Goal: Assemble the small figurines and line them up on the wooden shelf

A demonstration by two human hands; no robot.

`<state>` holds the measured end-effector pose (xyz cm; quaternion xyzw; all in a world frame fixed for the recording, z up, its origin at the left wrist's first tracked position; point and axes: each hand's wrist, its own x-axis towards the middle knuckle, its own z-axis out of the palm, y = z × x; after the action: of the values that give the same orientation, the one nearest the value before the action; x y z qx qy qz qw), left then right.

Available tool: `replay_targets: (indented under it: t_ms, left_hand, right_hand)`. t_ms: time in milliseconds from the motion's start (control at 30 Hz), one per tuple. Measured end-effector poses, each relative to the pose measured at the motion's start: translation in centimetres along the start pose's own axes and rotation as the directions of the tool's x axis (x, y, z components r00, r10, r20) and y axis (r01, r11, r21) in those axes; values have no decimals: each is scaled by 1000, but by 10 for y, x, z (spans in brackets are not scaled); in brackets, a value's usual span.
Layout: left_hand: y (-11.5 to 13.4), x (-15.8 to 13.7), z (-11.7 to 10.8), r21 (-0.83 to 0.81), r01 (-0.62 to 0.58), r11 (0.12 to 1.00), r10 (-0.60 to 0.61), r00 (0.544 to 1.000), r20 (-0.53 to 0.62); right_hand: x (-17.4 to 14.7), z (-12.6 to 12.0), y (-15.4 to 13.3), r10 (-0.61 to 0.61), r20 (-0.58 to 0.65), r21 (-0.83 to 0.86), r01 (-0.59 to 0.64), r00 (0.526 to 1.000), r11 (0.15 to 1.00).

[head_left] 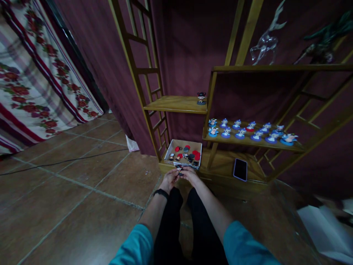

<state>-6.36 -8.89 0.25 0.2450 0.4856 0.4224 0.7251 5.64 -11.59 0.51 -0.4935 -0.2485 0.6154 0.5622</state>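
Between my two hands, just in front of the box, is a small dark-haired figurine [179, 168]. My left hand [171, 177] pinches it from the left. My right hand [189, 173] closes on it from the right. Right behind my hands, an open white cardboard box [168, 150] holds loose figurines and several red and grey round bases [196, 154]. A similar figurine with dark hair buns [201, 97] stands upright on a grey base at the right end of the small upper shelf [176, 103].
Two rows of blue-and-white figurines [240, 133] fill the right shelf. A phone [240, 169] lies on the lowest board. Higher up stand a clear glass deer [266, 42] and a dark green statue [322, 40]. A black cable [68, 161] crosses the tiled floor; a white box [325, 228] sits at right.
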Motion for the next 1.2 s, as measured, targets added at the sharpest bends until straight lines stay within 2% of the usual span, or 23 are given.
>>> replay_targets:
  t_ms: [167, 567, 1000, 1200]
  left_hand:
    - [0, -1, -1, 9, -16, 1000, 16, 999, 34]
    - [-3, -3, 3, 27, -25, 999, 25, 1000, 8]
    - [7, -18, -1, -3, -20, 1000, 20, 991, 130]
    - [2, -23, 0, -13, -129, 992, 129, 968, 215]
  right_hand:
    - [0, 0, -2, 13, -12, 1, -13, 1000, 1000]
    - [-3, 1, -4, 36, -44, 8, -36, 998, 999]
    - [-10, -2, -7, 1, -18, 118, 1, 1000, 993]
    - [-13, -4, -11, -22, 11, 130, 21, 1000, 991]
